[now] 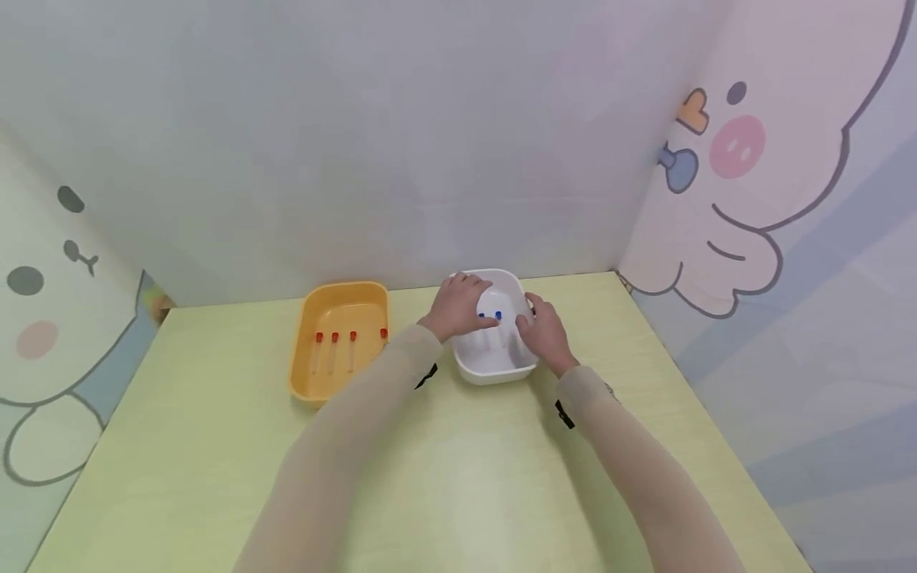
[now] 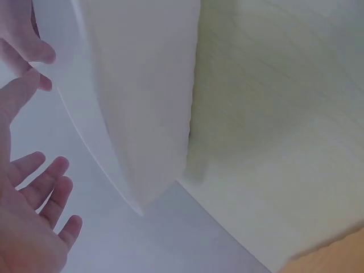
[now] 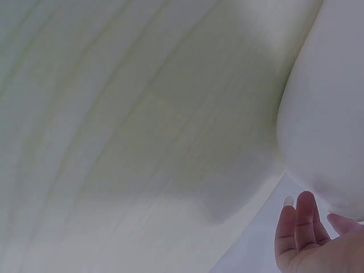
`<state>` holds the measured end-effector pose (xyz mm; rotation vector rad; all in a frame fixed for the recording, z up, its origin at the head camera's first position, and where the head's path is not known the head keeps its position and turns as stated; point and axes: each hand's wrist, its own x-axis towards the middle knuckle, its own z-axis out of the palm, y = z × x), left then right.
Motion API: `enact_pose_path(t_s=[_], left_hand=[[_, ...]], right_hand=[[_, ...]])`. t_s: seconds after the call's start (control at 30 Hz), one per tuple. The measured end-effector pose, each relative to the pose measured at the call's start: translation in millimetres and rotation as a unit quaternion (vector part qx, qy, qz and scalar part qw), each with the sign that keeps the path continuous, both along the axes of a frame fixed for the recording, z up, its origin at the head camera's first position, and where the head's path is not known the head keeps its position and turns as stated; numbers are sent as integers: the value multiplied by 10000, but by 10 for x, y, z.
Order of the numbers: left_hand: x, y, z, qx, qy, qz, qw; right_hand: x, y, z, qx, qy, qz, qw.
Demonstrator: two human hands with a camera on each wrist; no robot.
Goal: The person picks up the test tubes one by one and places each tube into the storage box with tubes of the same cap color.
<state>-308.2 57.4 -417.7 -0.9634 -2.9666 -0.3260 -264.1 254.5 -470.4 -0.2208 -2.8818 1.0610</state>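
Note:
A white plastic basin (image 1: 494,379) stands near the back of the table. Inside it lie clear tubes with blue caps (image 1: 498,315), partly covered by my hands. Over the basin's left side is my left hand (image 1: 458,306), fingers spread and extended, thumb pointing inward above the tubes. My right hand (image 1: 548,337) is at the right rim, fingers loosely bent, thumb toward the inside. A small dark spot shows by its index finger; I cannot tell what it is. In the right wrist view, the right hand's fingers (image 3: 305,219) appear beside the basin's outer wall (image 3: 324,125).
Left of the basin sits a yellow-orange tray (image 1: 304,382) with several red-capped tubes (image 1: 334,350); my left forearm covers part of it. Everything stands on a pale green wood-grain tabletop (image 1: 458,493). A light cloth wall (image 1: 430,143) rises behind, with cartoon-printed cloth at both sides.

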Motion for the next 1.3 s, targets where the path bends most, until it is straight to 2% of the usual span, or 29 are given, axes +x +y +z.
enact_pose_path(t_s=[0.13,0.33,0.53,0.7,0.9,1.13,1.3], left_hand=[[51,-132,84,111,9,93,9999],[122,-393,179,294,9,316,9991],[225,-691,239,555,-29,433,9975],[337,-949,249,753,174,533,9956],[495,-1283,231,983,146,931,9907],[658,-1666,194,1597,-117,1321,9782],[794,-1940,154,1878,123,1566,9696]], right_hand=[[28,9,71,161,234,-22,9996],[72,3,230,25,645,37,9979],[118,-15,363,117,872,141,9960],[167,-2,437,328,958,385,9941],[259,12,486,711,986,705,9901],[341,48,471,1116,936,906,9852],[381,57,434,1310,913,1051,9816]])
